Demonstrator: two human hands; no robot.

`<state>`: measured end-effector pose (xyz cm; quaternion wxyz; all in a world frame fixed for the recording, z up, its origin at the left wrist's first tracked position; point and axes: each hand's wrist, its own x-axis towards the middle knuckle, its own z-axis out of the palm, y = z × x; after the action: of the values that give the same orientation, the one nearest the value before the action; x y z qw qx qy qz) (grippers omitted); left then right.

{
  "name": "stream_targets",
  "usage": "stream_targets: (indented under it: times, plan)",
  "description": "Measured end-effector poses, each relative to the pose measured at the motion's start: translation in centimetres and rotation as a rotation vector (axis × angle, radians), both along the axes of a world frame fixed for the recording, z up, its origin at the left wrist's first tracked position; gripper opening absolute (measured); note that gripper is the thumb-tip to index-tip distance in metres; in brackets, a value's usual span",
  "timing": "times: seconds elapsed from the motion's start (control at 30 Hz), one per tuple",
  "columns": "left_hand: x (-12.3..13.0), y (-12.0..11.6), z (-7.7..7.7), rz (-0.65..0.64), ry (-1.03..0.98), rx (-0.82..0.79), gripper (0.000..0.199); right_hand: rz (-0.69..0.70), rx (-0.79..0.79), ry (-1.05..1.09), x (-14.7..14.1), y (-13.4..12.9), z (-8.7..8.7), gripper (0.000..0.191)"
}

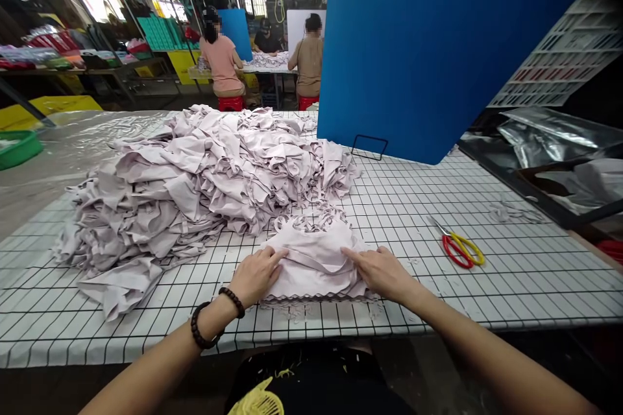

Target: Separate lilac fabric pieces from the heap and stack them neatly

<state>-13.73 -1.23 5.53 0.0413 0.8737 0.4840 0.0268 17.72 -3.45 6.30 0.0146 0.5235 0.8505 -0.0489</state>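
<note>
A pale lilac garment with a scalloped near edge lies spread in front of me, on what looks like a stack of the same. Thin straps bunch at its far side. My left hand rests on its left side, index finger stretched out over the cloth. On the right side, my right hand touches the cloth with its index finger extended; its other fingers are partly hidden. A large heap of crumpled lilac garments rises beyond and to the left. Scissors with one red and one yellow handle lie to my right.
A grid-patterned cloth covers the table. At its far right stands a big blue board by a black wire stand. Fabric scraps lie near the right edge. A green basket is far left. Several people sit working behind.
</note>
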Motion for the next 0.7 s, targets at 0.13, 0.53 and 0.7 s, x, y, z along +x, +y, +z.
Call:
stream_targets:
  times: [0.13,0.53,0.7]
  plan:
    - [0.2,-0.1,-0.7,0.055,-0.033,0.016,0.045,-0.1,-0.156,0.082,0.3,2.5,0.3,0.022]
    - [-0.1,2.4,-1.2,0.211,-0.226,-0.211,0.034,-0.415,-0.519,0.645,2.5,6.4,-1.3,0.033]
    - [-0.1,2.8,-0.8,0.257,-0.217,-0.21,0.034,-0.527,-0.401,0.511,1.5,4.8,-1.6,0.037]
